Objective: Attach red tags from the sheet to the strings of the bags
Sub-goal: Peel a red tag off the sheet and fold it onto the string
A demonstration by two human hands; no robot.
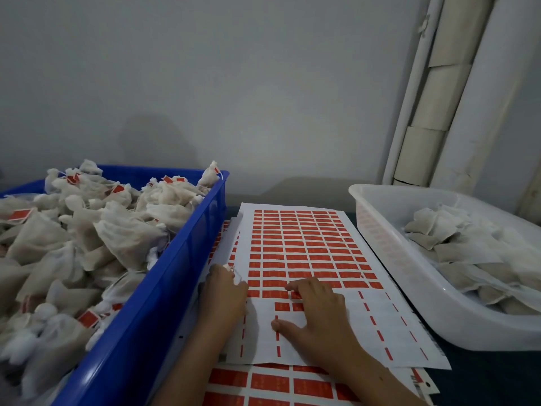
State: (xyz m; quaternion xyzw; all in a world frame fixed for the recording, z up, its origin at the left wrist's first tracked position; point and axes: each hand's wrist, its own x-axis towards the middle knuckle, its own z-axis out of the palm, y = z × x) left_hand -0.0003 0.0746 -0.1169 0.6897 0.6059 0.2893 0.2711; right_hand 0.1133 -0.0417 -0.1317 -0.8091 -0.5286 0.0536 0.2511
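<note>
Right hand (pixel 317 312) lay on the sheet (pixel 307 247), fingers spread fairly flat, fingertips at the lowest remaining red tags (pixel 294 295) — looked like it was working one loose, though no tag was visibly lifted. Left hand (pixel 224 291) sat at the sheet's left edge, fingers curled; something small and white with a thread showed at its fingertips, probably a bag's string (pixel 231 269), but too small to say for sure.

Progress, judged from the layout: the sheet's bottom rows were stripped — only thin red slivers left there — while most rows above were still full. More sheets lay underneath, one (pixel 278 385) showing at the near edge with its tags intact.

Blue crate (pixel 164 288) on the left was heaped with bags (pixel 123 232), several showing red tags, so likely the finished pile. White bin (pixel 409 288) on the right held a smaller layer of bags (pixel 456 253) with no tags visible — likely the untagged stock.

So a good part done, a modest batch left.
</note>
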